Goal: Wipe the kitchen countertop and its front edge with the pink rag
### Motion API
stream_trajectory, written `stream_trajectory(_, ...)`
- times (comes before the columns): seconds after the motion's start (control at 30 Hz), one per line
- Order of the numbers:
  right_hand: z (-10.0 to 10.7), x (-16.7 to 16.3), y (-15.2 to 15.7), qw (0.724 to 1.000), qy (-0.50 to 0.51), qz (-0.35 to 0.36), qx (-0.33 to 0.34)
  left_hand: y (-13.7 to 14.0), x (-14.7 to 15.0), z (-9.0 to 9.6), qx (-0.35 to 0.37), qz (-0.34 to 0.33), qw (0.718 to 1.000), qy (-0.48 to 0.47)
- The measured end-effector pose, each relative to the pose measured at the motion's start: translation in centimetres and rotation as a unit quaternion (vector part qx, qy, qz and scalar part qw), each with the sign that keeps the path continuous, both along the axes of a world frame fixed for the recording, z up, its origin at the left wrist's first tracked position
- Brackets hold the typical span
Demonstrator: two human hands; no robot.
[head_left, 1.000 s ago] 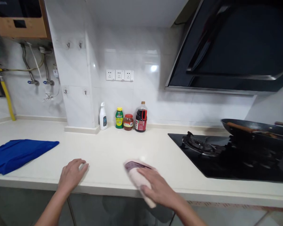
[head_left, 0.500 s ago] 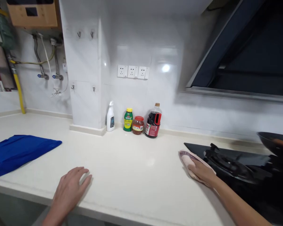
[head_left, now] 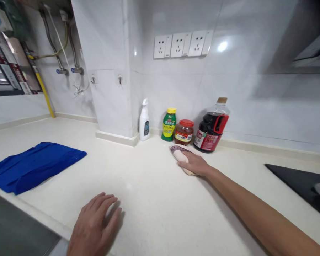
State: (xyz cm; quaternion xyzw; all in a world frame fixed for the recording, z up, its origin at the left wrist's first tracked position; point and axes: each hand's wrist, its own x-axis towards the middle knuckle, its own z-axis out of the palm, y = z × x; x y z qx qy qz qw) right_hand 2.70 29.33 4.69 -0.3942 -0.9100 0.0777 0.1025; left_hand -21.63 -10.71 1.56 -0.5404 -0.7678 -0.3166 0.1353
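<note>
Right hand [head_left: 194,164]: lying palm down on the pink cloth [head_left: 181,156], fingers curled over it and pressing it flat against the tabletop [head_left: 154,199]; arm reaching far forward from the lower right.
Pink cloth: sitting under and just ahead of the right hand, its patterned edge peeking out toward the wall, just in front of the red-lidded jar [head_left: 184,132].
Left hand [head_left: 94,224]: resting open and flat on the tabletop near the front edge, fingers spread, holding nothing, well apart from the pink cloth.
Containers at the wall: four, standing upright in a row; white spray bottle [head_left: 144,121], green bottle with a yellow cap [head_left: 169,124], red-lidded jar, dark sauce bottle with a red handle [head_left: 211,128], in that order from left to right.
Nearest to the cloth: the jar and the sauce bottle, just beyond it; whether the cloth is touching either cannot be told.
Blue cloth [head_left: 34,166]: one, lying spread out on the tabletop far to the left, well apart from both hands.
Stove [head_left: 304,186]: one black corner showing at the right edge.
Sockets [head_left: 182,45]: three in a row on the tiled wall above the bottles.
</note>
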Motion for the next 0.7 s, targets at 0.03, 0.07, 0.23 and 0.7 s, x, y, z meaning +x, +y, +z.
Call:
stream_trajectory(0.03,0.3,-2.0,0.1,1.000,-0.005,0.002,-0.005,-0.1,0.0,0.0,0.010,0.000,1.000,-0.005)
stream_trajectory(0.07,0.5,-3.9,0.2,1.000,-0.007,0.003,-0.009,-0.1,0.1,-0.1,0.023,0.002,1.000,-0.007)
stream_trajectory(0.23,1.4,-12.0,-1.7,0.999,0.001,0.036,-0.012,-0.4,0.4,-0.1,0.096,0.010,0.995,0.004)
stream_trajectory(0.7,2.7,-20.5,-20.6,0.952,0.060,0.301,0.002,-0.3,0.8,0.5,0.148,0.056,0.985,-0.063)
